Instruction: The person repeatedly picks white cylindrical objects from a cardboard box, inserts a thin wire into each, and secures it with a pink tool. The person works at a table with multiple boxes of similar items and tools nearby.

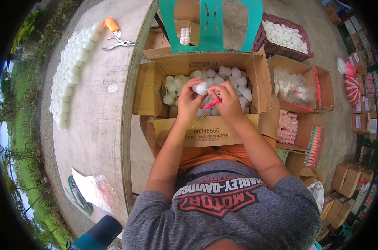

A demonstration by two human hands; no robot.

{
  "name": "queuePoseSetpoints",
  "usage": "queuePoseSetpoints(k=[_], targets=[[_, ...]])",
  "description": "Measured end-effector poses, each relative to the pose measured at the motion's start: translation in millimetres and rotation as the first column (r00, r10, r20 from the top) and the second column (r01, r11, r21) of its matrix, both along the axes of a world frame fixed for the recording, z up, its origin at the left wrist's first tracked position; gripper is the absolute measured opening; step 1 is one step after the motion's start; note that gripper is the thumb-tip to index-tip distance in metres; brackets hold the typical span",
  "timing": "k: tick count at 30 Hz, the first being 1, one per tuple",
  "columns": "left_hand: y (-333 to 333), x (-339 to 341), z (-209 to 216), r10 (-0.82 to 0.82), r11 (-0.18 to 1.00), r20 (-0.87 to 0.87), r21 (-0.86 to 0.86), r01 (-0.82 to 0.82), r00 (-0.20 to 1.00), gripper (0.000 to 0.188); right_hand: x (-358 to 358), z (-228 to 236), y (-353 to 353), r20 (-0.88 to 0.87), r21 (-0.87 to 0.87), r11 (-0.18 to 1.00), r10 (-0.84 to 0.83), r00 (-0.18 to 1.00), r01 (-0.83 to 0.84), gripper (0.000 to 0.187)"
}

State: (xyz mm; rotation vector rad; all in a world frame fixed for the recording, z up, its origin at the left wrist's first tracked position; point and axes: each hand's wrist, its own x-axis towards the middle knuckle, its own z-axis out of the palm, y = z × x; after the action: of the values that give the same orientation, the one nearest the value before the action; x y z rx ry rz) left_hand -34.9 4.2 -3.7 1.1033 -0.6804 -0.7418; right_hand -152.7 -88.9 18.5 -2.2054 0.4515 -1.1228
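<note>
- Holding a small white cup (202,88) over the open cardboard box (205,125), my left hand (189,102) has its fingers closed round the cup, pinching it at the sides.
- My right hand (228,102) is closed on a thin pink tool (212,103); its tip points toward the cup, and a fine wire or string (197,118) seems to run down from the hands. I cannot tell whether it has entered the cup.
- Below the hands, the box holds more white cups (235,77), loosely heaped.
- Judgement: the step in hand looks like threading or piercing the cup. I would keep it steady above the box so that anything dropped lands inside.
- I would hold the cup by its rim, not its soft wall, and keep the tool in line with its middle.
- Risk, as I judge it: a slanted push may split the cup or prick the left fingers.
- On the table (101,125) to my left lie rows of white cups (70,75) and pliers with an orange handle (114,35), well apart from the hands.
</note>
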Motion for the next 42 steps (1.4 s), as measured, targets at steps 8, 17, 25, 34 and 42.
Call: queuePoseSetpoints(k=[8,17,25,34,42], targets=[[-1.2,0.0,-0.8,0.125,0.986,0.239,0.080,-0.147,0.963,0.045,0.5,4.3,-0.5,-0.027,-0.058,0.998,-0.001,1.000,-0.001,0.020],[-0.7,-2.2,1.0,0.156,0.981,0.268,0.072,-0.181,0.951,0.044,1.4,3.1,0.2,-0.049,-0.055,0.998,-0.003,0.999,0.000,0.019],[1.4,2.1,3.4,0.054,0.969,0.566,0.170,-0.181,0.823,0.045,0.9,-2.3,-3.1,-0.078,-0.017,1.000,0.010,0.997,-0.012,0.018],[0.1,4.3,6.1,0.126,0.976,-0.105,0.193,-0.104,0.986,0.051,1.1,0.2,-7.6,-0.001,0.392,0.919,-0.052,0.999,0.048,0.015],[0.6,11.3,0.4,0.101,0.988,-0.299,0.141,-0.061,0.949,0.051,0.3,1.1,-9.8,-0.031,0.330,0.939,-0.089,0.996,0.094,0.010]])
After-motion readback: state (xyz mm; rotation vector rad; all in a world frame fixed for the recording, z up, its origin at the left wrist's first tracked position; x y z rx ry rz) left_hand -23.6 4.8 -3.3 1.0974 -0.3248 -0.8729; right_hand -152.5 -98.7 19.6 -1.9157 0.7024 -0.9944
